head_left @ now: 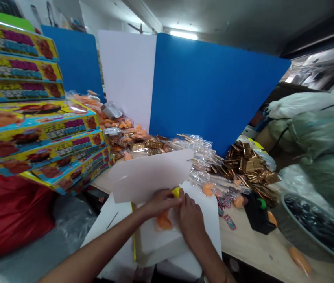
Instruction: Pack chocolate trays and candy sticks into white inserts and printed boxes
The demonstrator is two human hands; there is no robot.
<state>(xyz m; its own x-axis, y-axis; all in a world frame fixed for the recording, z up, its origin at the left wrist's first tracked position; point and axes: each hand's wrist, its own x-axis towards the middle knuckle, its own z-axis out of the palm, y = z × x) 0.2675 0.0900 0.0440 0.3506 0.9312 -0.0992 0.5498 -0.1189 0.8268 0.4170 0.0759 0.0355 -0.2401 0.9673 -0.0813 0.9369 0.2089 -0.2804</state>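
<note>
Orange packet (pixel 164 221) lies partly hidden under the left hand (pixel 161 203).

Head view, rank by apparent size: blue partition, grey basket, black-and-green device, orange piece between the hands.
Largest to smallest:
1. blue partition
2. grey basket
3. black-and-green device
4. orange piece
Basket runs off the frame, so its rank is rough.
</note>
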